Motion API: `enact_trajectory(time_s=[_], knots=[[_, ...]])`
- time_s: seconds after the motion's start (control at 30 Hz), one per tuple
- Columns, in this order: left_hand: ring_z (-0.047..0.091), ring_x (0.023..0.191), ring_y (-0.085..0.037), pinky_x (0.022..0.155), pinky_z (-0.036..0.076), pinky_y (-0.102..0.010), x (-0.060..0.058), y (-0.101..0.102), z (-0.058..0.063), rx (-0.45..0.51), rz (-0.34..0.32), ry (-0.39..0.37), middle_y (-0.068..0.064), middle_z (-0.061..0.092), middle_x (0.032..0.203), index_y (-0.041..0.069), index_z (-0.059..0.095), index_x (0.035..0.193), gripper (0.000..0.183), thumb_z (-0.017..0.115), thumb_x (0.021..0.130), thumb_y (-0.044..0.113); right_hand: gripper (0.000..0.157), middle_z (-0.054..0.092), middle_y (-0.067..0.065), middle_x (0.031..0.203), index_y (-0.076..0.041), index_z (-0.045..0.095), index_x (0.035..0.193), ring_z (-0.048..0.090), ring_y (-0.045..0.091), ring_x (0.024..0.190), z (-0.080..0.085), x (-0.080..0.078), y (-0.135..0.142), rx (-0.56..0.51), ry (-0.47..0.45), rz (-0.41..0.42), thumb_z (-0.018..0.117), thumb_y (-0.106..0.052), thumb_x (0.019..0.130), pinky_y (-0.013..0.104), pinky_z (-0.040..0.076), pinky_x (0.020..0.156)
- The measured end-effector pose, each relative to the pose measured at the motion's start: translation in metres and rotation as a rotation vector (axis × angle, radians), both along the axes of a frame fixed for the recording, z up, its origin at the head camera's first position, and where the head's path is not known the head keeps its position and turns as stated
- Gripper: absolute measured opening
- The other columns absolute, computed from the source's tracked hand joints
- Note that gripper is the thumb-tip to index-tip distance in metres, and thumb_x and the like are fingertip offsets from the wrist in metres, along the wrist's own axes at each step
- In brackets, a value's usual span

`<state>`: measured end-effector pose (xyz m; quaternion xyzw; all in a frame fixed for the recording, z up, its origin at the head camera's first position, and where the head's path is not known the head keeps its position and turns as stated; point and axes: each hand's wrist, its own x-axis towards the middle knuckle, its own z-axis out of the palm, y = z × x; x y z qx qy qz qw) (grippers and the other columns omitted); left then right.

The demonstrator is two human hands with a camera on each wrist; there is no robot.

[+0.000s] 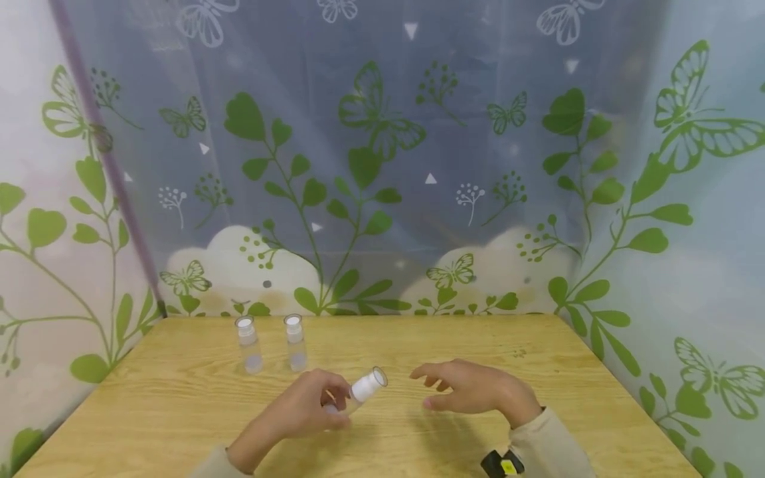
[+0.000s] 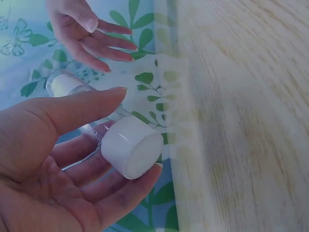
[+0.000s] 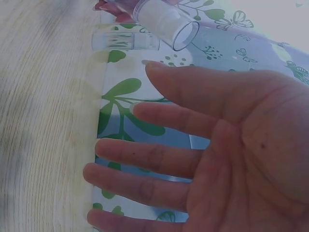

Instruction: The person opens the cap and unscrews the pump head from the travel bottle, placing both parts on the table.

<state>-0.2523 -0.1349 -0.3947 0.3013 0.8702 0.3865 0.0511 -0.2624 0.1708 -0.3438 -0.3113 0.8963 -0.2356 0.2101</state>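
Two bottles (image 1: 250,352) (image 1: 296,352) stand upright; at their four o'clock, the left hand (image 1: 305,406) pinches a third bottle (image 1: 363,388), not yet standing; the right hand (image 1: 478,390) spreads empty.

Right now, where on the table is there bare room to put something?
Free: behind the right hand, from the standing bottles to the right edge of the table; and left of the left hand, to the left edge. Crowded: around those bottles and front centre, by the held bottle.

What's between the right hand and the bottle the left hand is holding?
In the head view, only bare wooden tabletop shows between the right hand and the tilted bottle.
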Motion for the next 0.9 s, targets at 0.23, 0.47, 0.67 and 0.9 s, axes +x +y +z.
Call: enact_trajectory(time_s=[0.23, 0.47, 0.67, 0.9], knots=[[0.058, 0.065, -0.004, 0.057, 0.049, -0.020, 0.002, -0.002, -0.002, -0.005, -0.009, -0.005, -0.005, 0.068, 0.086, 0.005, 0.069, 0.098, 0.029, 0.079, 0.074, 0.018, 0.046, 0.060, 0.009, 0.129, -0.022, 0.047, 0.137, 0.060, 0.029, 0.116, -0.001, 0.004, -0.002, -0.032, 0.036, 0.011, 0.056, -0.036, 0.095, 0.038, 0.050, 0.092], [0.062, 0.071, -0.006, 0.062, 0.052, -0.020, 0.003, 0.002, -0.001, 0.006, -0.008, -0.040, -0.007, 0.069, 0.086, 0.002, 0.067, 0.105, 0.036, 0.079, 0.074, 0.015, 0.046, 0.061, 0.007, 0.128, -0.023, 0.047, 0.137, 0.063, 0.024, 0.111, 0.001, 0.005, -0.006, -0.066, 0.075, 0.022, 0.056, -0.037, 0.094, 0.034, 0.052, 0.088], [0.063, 0.069, -0.007, 0.061, 0.052, -0.020, 0.003, 0.005, 0.000, 0.020, -0.013, -0.052, -0.003, 0.068, 0.084, 0.005, 0.067, 0.104, 0.034, 0.079, 0.074, 0.014, 0.047, 0.061, 0.007, 0.128, -0.023, 0.046, 0.138, 0.064, 0.020, 0.108, 0.001, 0.004, -0.007, -0.095, 0.118, 0.051, 0.055, -0.038, 0.095, 0.028, 0.053, 0.085], [0.061, 0.069, -0.005, 0.063, 0.051, -0.019, 0.007, 0.009, 0.004, 0.000, -0.026, -0.025, -0.002, 0.069, 0.085, 0.010, 0.069, 0.103, 0.033, 0.080, 0.073, 0.017, 0.048, 0.057, 0.006, 0.134, -0.022, 0.045, 0.138, 0.064, 0.017, 0.108, 0.002, 0.006, -0.012, -0.127, 0.167, 0.073, 0.056, -0.037, 0.094, 0.024, 0.052, 0.086]])
